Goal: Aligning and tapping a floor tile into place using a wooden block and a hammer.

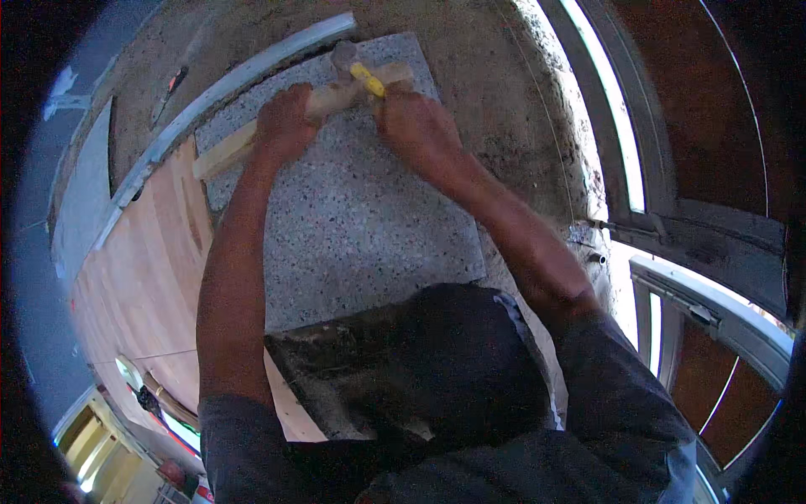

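Observation:
A large speckled terrazzo slab (369, 210) lies flat in front of me, with a pale wooden batten (227, 151) across its far part. My left hand (285, 122) is closed around the batten near its middle and presses it against the slab. Closed around the handle of a hammer (367, 79) is my right hand (417, 130). The hammer has a yellow part on its handle, and its greyish, blurred head is over the batten, right of my left hand. Whether the head touches the wood I cannot tell.
Along the slab's far left side runs a long pale straightedge (252, 71). Beyond it, a thin tool with a dark and red handle (178, 78) rests on rough ground. Pale wooden boards (151, 252) cover the left. A metal door frame (722, 294) and a short pipe (597, 259) are at right.

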Demonstrator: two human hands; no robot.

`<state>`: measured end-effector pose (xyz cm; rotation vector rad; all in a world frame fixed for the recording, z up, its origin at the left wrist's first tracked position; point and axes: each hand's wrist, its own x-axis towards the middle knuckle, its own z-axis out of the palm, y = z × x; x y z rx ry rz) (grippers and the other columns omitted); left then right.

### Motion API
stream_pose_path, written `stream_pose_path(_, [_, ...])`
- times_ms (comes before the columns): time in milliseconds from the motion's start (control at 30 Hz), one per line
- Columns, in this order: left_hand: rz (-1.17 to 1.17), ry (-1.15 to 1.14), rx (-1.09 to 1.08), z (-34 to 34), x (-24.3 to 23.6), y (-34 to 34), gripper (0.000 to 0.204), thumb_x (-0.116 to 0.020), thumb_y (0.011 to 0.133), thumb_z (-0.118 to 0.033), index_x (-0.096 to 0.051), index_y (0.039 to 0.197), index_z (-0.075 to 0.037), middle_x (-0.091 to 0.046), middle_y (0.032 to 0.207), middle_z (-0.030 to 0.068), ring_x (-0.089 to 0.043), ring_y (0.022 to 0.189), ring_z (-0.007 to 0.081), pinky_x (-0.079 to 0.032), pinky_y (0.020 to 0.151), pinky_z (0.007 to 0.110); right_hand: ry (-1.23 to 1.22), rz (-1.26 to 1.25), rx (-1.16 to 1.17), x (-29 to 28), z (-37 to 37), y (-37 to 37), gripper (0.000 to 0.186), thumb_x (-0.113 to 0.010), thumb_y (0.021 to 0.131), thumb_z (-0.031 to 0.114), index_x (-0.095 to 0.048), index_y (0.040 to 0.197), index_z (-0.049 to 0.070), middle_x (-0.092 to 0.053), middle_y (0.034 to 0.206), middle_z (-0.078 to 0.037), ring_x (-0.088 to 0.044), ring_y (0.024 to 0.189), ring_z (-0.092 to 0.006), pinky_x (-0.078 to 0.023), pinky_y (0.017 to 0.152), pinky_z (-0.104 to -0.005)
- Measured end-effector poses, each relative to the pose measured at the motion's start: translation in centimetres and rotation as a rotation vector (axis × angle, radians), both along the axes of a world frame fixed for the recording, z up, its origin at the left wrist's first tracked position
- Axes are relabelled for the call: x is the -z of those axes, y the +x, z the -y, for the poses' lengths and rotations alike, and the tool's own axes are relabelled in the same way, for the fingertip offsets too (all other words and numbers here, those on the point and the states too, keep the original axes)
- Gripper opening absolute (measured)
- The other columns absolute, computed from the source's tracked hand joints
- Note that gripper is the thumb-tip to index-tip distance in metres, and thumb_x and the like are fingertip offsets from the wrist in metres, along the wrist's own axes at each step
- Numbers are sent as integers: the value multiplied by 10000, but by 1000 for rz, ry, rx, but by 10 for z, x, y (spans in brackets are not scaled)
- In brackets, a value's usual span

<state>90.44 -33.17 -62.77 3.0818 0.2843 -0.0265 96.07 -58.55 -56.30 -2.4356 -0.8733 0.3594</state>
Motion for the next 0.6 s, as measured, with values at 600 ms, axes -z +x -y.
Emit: stream_pose_path(600, [37,49,21,6,-1,-4,674,-800,844,-352,-540,1402,-78,-646,1316,144,-618,1215,351,-499,1027,498,61,153,-31,17,-2,-1,295,-559,969,229,-690,1065,-17,-723,982,-249,-738,887,-405,-597,719,-535])
